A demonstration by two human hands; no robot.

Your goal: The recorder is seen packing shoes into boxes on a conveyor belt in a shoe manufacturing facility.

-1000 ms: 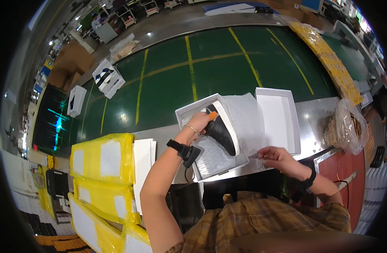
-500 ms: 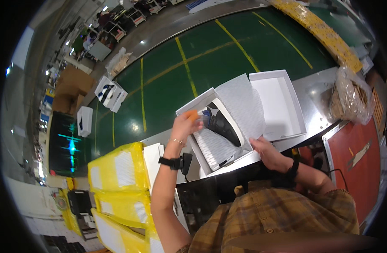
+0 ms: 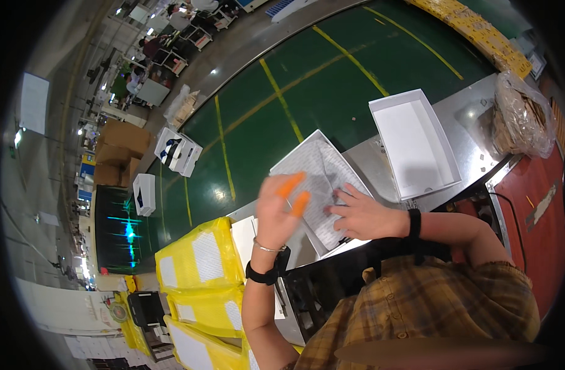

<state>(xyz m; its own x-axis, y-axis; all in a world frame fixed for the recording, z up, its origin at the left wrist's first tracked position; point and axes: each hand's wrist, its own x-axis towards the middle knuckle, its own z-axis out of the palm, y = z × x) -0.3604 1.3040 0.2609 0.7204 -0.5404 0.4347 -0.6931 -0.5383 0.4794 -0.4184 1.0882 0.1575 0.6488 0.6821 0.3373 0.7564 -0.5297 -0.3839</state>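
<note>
Patterned tissue paper (image 3: 319, 166) now lies folded over the inside of a white shoebox (image 3: 355, 171), hiding the shoe under it. My right hand (image 3: 367, 214) rests on the paper at the box's right side, fingers spread. Over the left edge of the box is my left hand (image 3: 279, 206), a little blurred, with orange finger covers and its fingers apart; I see nothing held in it. To the right stands the box's white lid (image 3: 415, 145), hollow side up and apart from both hands.
Below the box is a green conveyor belt (image 3: 252, 129) edged by a metal ledge (image 3: 476, 123). Two open boxes, one with shoes (image 3: 174, 151), sit at the left. Yellow-wrapped stacks (image 3: 193, 256) are near my left arm. A clear plastic bag (image 3: 523, 120) lies at the right.
The paper has been folded down over the black shoe, which was showing. My right hand moved from the box's near right corner onto the paper; my left hand shifted nearer to me.
</note>
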